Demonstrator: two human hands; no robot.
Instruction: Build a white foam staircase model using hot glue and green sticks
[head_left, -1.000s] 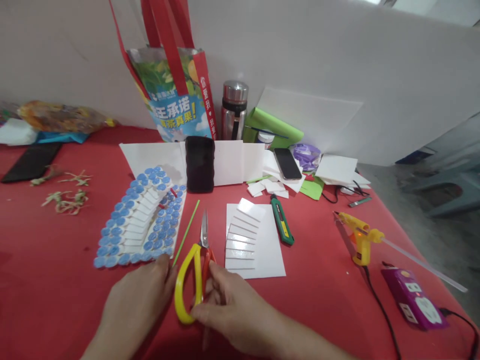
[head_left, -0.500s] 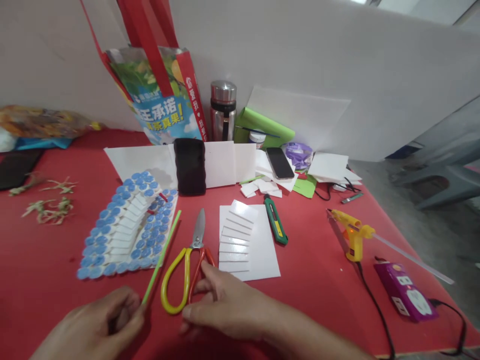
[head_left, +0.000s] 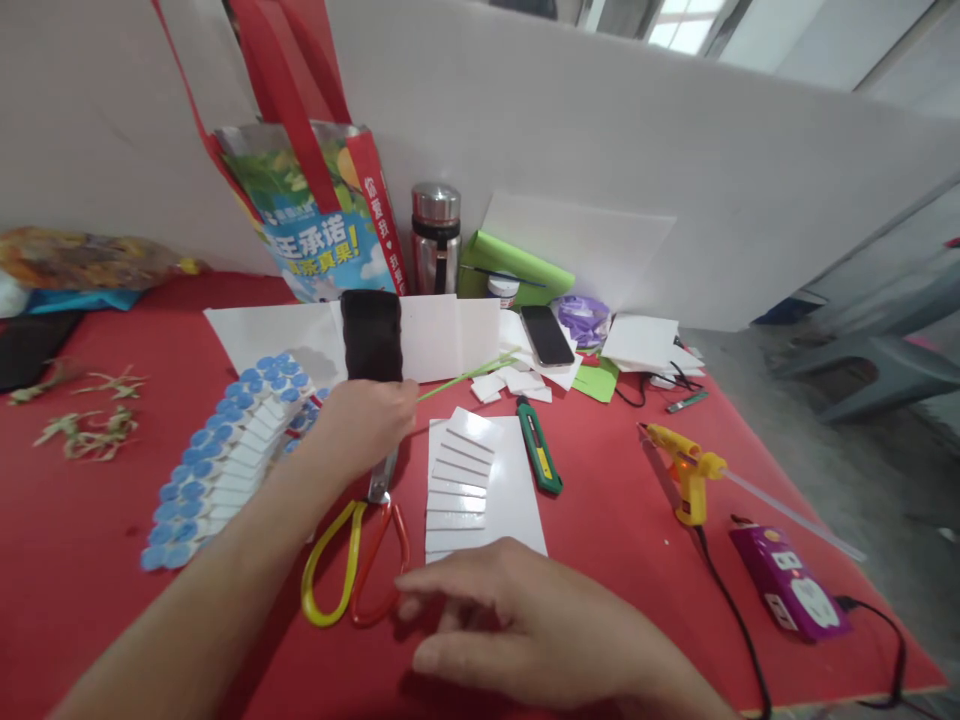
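My left hand [head_left: 375,420] is closed on a thin green strip [head_left: 469,376] whose far end reaches over the small white card pieces. Below it lie scissors [head_left: 380,497] with one yellow and one red handle, their blades partly hidden by that hand. My right hand [head_left: 502,620] is open beside the red handle, fingers apart and holding nothing. A white board [head_left: 523,500] with a fanned row of white strips lies just beyond it. My left arm partly covers a panel of blue discs and white strips [head_left: 244,450].
A green cutter [head_left: 538,447] lies right of the board. Farther right are a yellow glue gun [head_left: 690,470] and a purple box [head_left: 787,580] with cords. A black case [head_left: 372,335], phone [head_left: 547,336], steel flask [head_left: 436,240] and printed bag [head_left: 322,220] stand or lie at the back.
My left hand has moved forward and right, carrying the green strip toward the white card pieces. My right hand has come off the scissors and shifted right. The view has shifted slightly.
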